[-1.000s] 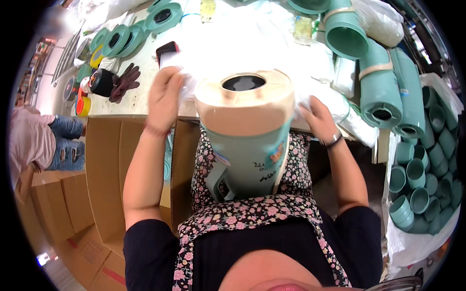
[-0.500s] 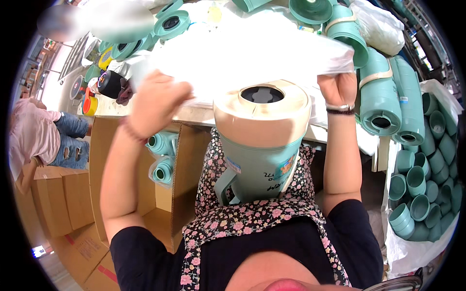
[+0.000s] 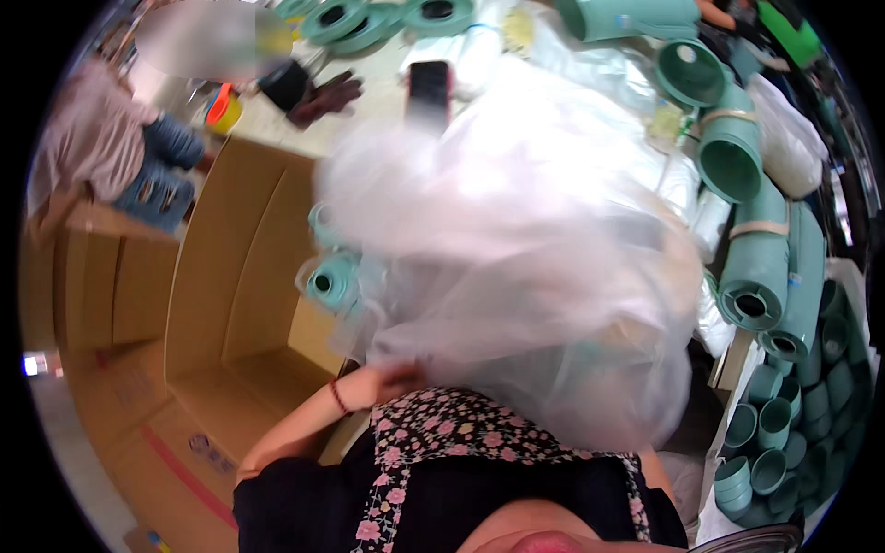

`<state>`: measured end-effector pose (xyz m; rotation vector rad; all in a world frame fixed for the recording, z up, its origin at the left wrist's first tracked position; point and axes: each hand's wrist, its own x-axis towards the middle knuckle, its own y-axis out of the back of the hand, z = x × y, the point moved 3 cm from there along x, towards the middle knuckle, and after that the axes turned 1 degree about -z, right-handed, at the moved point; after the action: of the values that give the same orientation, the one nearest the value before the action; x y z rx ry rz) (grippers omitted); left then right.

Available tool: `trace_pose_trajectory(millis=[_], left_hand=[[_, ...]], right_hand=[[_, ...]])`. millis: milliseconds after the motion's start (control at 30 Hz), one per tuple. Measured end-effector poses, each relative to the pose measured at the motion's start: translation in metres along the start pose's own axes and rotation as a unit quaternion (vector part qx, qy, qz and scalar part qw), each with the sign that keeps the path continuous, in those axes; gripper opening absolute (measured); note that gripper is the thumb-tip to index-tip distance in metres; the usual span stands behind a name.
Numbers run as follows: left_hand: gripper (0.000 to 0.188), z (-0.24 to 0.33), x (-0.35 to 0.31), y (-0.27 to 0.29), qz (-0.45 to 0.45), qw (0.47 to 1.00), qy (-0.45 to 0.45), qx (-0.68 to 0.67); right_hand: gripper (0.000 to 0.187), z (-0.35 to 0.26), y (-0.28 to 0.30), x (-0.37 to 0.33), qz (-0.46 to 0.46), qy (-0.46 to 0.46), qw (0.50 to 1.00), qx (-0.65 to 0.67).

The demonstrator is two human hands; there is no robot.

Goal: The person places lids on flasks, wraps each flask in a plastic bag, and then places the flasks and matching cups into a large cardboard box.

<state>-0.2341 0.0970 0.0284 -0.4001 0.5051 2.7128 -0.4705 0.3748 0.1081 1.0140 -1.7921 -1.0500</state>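
A translucent plastic bag (image 3: 516, 276), smeared by motion, billows over my lap and the table's near edge. Through its right side show pale beige and greenish patches, seemingly the large vacuum jug, mostly veiled. At the bag's lower left edge is my left hand (image 3: 396, 380), fingers blurred and curled in against the film, with a thin red band at the wrist. My right hand is hidden behind the bag; only a bit of that arm shows at the lower right. Left of the bag, small green bottle-like pieces (image 3: 332, 281) in clear wrap stand by an open cardboard box (image 3: 244, 249).
On the table (image 3: 383, 60) are a phone (image 3: 429, 88), a dark glove (image 3: 327, 100) and green rings (image 3: 438, 14). Green jug bodies (image 3: 756, 263) line the right side, above a sack of green cups (image 3: 774, 419). Cartons (image 3: 138, 286) and a person (image 3: 101, 147) are at left.
The plastic bag has come down from above the table over the vacuum jug and my lap. Both arms have lowered toward me. My view has shifted.
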Motion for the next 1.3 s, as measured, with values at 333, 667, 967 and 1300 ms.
trace_pose_trajectory(millis=[333,667,967,1300], left_hand=[[0.013,0.035,-0.031,0.072,0.547,0.834,-0.039,-0.059],[0.029,-0.217,-0.124,0.009,0.176,0.781,0.480,0.358],[0.039,-0.250,0.068,-0.026,0.323,0.878,0.347,0.063],[0.040,0.048,0.121,0.128,0.241,0.945,-0.014,0.220]], right_hand=[[0.035,-0.022,0.013,0.004,-0.035,-0.114,0.979,0.165],[0.022,0.020,-0.011,-0.036,-0.051,-0.283,0.953,0.097],[0.021,0.077,0.123,-0.102,-0.041,-0.454,0.885,-0.095],[0.070,0.216,0.195,-0.099,0.034,-0.379,0.901,-0.209]])
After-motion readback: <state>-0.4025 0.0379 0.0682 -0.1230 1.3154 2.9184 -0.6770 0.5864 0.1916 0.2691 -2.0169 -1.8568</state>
